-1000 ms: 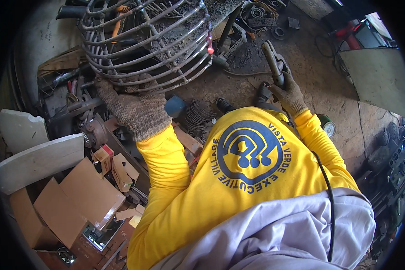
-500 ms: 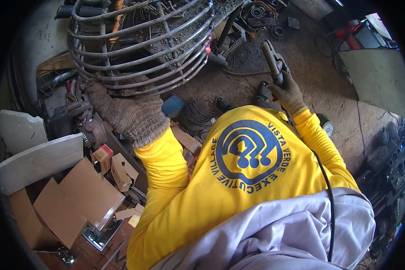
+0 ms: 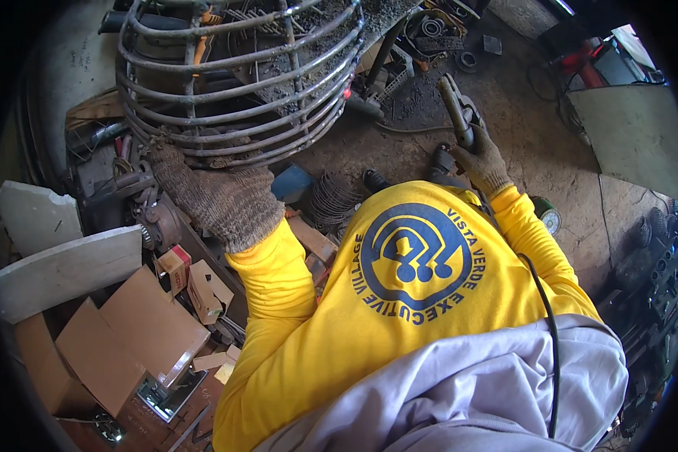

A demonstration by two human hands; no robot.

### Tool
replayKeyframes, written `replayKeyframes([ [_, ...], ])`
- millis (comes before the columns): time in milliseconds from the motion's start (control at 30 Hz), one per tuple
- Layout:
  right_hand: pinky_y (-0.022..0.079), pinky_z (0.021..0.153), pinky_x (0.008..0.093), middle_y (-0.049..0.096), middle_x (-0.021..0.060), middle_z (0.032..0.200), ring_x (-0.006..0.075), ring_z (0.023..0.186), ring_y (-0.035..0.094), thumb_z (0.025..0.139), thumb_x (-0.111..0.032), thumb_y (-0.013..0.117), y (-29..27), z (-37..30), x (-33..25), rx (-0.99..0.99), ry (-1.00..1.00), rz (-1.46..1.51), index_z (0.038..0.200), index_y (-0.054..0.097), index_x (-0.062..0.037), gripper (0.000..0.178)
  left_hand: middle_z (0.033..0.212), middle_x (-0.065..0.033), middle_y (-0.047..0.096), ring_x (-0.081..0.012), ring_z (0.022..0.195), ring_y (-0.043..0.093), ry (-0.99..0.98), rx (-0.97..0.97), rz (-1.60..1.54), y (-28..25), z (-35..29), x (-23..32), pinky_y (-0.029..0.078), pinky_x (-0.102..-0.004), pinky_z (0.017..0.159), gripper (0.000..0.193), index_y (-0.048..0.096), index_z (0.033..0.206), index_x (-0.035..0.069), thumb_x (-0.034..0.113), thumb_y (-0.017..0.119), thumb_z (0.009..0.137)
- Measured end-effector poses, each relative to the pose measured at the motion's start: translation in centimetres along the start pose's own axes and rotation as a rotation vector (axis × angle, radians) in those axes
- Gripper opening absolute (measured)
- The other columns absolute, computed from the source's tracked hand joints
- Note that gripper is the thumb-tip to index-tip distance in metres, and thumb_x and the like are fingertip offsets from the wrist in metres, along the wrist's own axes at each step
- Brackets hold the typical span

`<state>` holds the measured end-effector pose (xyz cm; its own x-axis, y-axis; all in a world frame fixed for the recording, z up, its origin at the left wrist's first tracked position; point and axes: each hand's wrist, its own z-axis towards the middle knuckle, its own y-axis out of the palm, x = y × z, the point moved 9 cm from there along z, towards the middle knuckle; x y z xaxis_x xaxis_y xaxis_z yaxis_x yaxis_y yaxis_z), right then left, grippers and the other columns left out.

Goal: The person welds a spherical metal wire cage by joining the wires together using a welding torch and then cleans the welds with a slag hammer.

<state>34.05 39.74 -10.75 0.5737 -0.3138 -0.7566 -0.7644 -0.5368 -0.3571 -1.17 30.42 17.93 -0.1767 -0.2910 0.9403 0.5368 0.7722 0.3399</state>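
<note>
The gloved left hand (image 3: 222, 202) grasps the lowest bars of a rounded steel-rod cage (image 3: 190, 99), far left, with a red spot (image 3: 347, 94) glowing on its right edge. Farther right, the gloved right hand (image 3: 484, 160) is closed around a plier-like metal tool (image 3: 455, 109), well apart from the cage.

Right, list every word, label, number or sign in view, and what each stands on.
Yellow shirt: dark blue capitals curving around a round emblem; legible, wording withheld.
Small red-and-tan box: print too small to read.
Round green-edged disc: markings too small to read.
Pale panel: faint marks, too blurred to read.
</note>
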Motion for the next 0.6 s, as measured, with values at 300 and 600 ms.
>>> replayKeyframes([
  [300,0.053,0.083,0.0389,0.069,0.0217,0.109,0.0334,0.096,0.069,0.081,-0.038,0.074,-0.5,0.6,-0.1,-0.001,0.001,-0.060,0.140,0.050,-0.0049,0.072,0.149,-0.0143,0.048,-0.0369,0.131,0.053,-0.041,0.133,-0.107,-1.2,0.4,-1.3,0.047,-0.0625,0.104,0.064,0.044,0.148,0.016,0.052,0.054,0.095],
  [600,0.051,0.090,0.0404,0.067,0.0242,0.117,0.0370,0.106,0.067,0.081,-0.038,0.073,-1.8,1.1,-0.5,0.008,-0.009,-0.090,0.141,0.048,-0.0060,0.073,0.146,-0.0128,0.052,-0.0364,0.125,0.058,-0.091,0.158,-0.211,-1.4,0.3,-1.9,0.050,-0.0619,0.100,0.061,0.049,0.145,0.015,0.048,0.055,0.095],
])
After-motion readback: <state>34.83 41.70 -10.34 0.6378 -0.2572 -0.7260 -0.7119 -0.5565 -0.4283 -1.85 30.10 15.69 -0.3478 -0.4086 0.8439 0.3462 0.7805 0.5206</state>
